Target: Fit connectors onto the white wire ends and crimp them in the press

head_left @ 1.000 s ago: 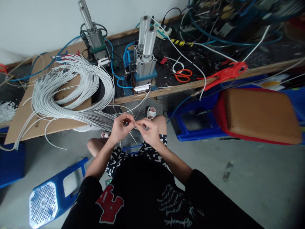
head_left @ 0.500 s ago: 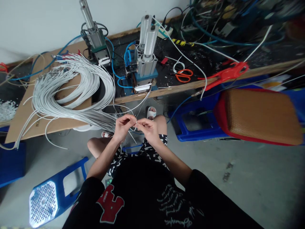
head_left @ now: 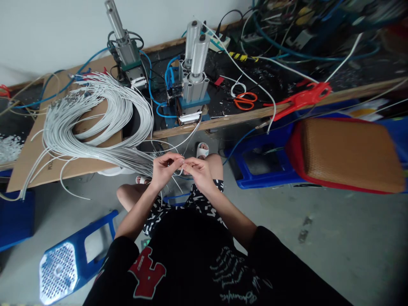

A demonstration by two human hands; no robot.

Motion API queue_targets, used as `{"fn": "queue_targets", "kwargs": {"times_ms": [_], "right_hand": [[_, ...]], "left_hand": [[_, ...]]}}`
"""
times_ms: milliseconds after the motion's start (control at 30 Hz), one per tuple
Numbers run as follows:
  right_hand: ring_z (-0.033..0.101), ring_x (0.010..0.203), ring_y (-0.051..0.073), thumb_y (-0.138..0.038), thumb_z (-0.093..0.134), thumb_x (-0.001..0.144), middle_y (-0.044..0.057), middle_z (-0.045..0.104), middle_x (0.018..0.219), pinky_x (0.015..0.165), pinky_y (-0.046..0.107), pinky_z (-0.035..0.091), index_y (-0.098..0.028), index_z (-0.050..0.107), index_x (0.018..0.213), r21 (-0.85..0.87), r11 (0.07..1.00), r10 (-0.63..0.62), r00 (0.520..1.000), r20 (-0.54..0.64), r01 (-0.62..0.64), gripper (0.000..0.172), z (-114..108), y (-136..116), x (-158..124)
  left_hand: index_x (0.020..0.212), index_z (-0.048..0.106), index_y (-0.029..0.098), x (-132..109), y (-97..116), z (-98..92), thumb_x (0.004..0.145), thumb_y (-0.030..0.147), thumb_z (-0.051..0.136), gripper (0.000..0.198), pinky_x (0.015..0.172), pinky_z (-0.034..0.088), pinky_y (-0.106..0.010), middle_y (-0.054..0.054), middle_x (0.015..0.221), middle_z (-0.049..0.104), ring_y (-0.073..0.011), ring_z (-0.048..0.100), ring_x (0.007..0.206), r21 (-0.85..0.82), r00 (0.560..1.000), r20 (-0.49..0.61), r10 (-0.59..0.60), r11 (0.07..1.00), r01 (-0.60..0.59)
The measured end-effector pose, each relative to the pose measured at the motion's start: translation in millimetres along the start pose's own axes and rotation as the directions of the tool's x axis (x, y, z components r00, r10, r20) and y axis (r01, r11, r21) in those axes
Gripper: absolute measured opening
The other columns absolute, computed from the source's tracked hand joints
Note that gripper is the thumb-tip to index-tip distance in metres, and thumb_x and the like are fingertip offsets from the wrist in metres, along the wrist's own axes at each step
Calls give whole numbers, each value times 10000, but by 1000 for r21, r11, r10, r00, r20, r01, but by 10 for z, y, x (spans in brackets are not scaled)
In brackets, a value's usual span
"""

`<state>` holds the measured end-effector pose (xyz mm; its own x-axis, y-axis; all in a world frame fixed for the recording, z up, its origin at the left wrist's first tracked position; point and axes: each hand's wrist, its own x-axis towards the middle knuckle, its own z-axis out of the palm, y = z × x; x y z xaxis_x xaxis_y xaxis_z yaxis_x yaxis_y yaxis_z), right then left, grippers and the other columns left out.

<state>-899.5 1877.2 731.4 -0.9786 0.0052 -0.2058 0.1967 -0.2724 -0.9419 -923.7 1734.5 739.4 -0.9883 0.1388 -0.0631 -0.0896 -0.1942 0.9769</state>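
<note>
Pinching narrowly with fingertips (head_left: pixel 180 161) of left hand (head_left: pixel 162 171) and right hand (head_left: pixel 200 173), apparently on a white wire (head_left: pixel 180 172) just off the near edge of the table (head_left: pixel 229 119), beside the wire bundle (head_left: pixel 117 157), with a flatter left-hand pinch than a second ago, suggesting fine work

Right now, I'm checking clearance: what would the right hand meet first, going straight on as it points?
Probably the left hand, just ahead of the right hand; depth between them is unclear.
</note>
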Motion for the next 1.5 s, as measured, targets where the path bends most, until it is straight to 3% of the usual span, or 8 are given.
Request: {"fn": "queue_targets", "kwargs": {"times_ms": [267, 433, 567, 700, 833, 1000, 1133, 1500], "right_hand": [[529, 523, 100, -551, 858, 668, 19, 740, 667, 518, 247, 436, -205, 738, 759, 27, 999, 20, 998, -53, -19, 377, -23, 23, 46], [535, 524, 97, -498, 888, 633, 16, 745, 679, 521, 244, 450, -204, 752, 788, 77, 997, 18, 990, -143, -7, 359, -74, 15, 113], [624, 591, 120, -463, 886, 659, 18, 754, 709, 588, 255, 511, -204, 758, 804, 69, 997, -5, 987, -162, 17, 324, -142, -5, 158], [671, 667, 135, -462, 838, 739, 35, 778, 801, 622, 259, 533, -204, 771, 917, -48, 998, -55, 986, -156, 48, 320, -234, -57, 200], [674, 684, 141, -475, 793, 795, 36, 778, 806, 628, 268, 547, -214, 781, 972, -147, 980, -156, 973, -173, 131, 316, -347, -132, 245], [730, 789, 160, -428, 783, 827, 30, 792, 867, 742, 295, 584, -243, 791, 985, -238, 946, -252, 961, -115, 219, 244, -439, -162, 257], [748, 862, 182, -416, 770, 840, 41, 798, 947, 745, 304, 583, -243, 790, 1012, -318, 911, -312, 943, -118, 262, 244, -442, -129, 238], [696, 809, 166, -373, 736, 879, 34, 785, 926, 728, 311, 547, -244, 784, 1005, -474, 812, -447, 885, -128, 341, 186, -400, -120, 212]], "left_hand": [[954, 775, 172, 4, -85, -29, 902, 492, 710, 331, 764, 523, -258, -44, 882, 748, -133, 651, 773, 97, 999, 13, 33, 995, -34], [984, 743, 149, -56, -161, -49, 990, 515, 563, 408, 806, 513, -266, -60, 895, 748, -161, 664, 835, 295, 988, 157, 17, 953, -63], [926, 732, 150, -104, -199, -28, 1008, 505, 528, 417, 792, 513, -262, -54, 831, 734, -165, 671, 803, 362, 953, 301, -20, 927, -95], [950, 724, 158, -105, -233, -5, 1007, 480, 538, 376, 689, 486, -244, -24, 735, 680, -136, 618, 662, 395, 957, 289, -6, 912, -114], [943, 731, 164, -91, -246, 1, 1009, 462, 539, 360, 668, 474, -243, -23, 725, 670, -135, 607, 650, 429, 957, 291, 6, 893, -136], [919, 735, 170, -87, -263, 12, 1007, 459, 542, 359, 655, 460, -237, -15, 708, 660, -128, 595, 634, 438, 957, 289, 2, 889, -134], [921, 737, 170, -80, -266, 24, 986, 480, 572, 357, 635, 452, -235, -11, 695, 661, -128, 586, 611, 412, 965, 263, -10, 905, -103], [880, 716, 167, -61, -244, 27, 1009, 462, 529, 372, 634, 453, -236, -12, 685, 644, -126, 574, 611, 441, 958, 286, 0, 888, -132]]}}
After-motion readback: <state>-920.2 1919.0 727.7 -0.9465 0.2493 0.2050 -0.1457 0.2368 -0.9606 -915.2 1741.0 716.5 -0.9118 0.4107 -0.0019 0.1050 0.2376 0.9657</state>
